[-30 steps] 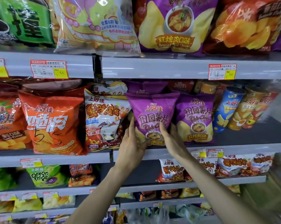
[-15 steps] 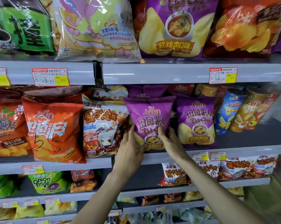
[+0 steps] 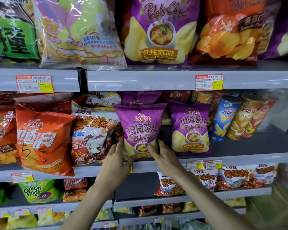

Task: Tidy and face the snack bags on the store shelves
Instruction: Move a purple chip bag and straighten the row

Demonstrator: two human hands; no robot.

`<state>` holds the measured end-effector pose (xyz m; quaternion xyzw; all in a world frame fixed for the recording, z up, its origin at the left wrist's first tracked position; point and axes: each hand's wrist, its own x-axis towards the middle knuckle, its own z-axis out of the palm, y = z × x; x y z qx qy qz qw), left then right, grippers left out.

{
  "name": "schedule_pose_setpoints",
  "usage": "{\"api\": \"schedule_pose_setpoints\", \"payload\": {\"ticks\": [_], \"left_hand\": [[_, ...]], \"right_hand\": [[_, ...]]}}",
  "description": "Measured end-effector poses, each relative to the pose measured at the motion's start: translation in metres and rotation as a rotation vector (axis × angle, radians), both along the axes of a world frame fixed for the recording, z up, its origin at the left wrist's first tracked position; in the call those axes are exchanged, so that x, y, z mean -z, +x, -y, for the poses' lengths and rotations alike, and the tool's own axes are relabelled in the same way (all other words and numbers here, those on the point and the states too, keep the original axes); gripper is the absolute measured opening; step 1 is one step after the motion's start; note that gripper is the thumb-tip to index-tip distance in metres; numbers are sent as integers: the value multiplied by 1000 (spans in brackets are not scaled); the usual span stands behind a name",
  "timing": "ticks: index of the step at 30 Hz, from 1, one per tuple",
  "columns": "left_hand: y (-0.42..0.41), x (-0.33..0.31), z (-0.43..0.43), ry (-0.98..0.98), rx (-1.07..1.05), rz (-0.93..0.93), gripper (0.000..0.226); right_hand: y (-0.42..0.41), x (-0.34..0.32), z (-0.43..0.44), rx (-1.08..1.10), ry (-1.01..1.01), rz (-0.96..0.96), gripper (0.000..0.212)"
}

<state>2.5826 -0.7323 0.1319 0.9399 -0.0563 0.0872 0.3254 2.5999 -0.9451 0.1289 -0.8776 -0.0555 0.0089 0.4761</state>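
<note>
Centre bag (image 3: pixel 140 125) left of twin (image 3: pixel 190 128), maybe apart

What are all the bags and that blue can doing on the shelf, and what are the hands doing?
Middle purple bag: upright, front out, held at its bottom corners.
Left hand: grips that bag's lower left.
Right hand: grips its lower right.
Other purple bag: standing, front out, untouched.
Orange bag: tilted, bottom over the edge of the shelf.
Blue can: leaning, not upright.

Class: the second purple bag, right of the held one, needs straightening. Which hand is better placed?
Right. The right hand grips the held purple bag on the side nearest the second purple bag; the left hand, on the far side, would likely need to cross.
</note>
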Motion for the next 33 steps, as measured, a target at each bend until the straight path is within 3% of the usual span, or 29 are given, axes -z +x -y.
{"api": "schedule_pose_setpoints", "payload": {"ticks": [5,12,16,23,33], "left_hand": [[-14,-9,4,103,-33,-35,73],[-41,-30,32,243,-75,-79,56],[-47,-40,67,252,-48,-38,52],[-46,-51,103,174,-104,-18,46],[-78,-43,15,160,-402,-20,39]], "right_hand": [[-6,-10,22,-101,-188,-28,73],[-25,-32,63,-160,-488,104,59],[-35,-40,89,-144,-494,195,46],[-47,-41,128,-165,-519,264,44],[-45,-45,39,-398,-547,361,44]]}}
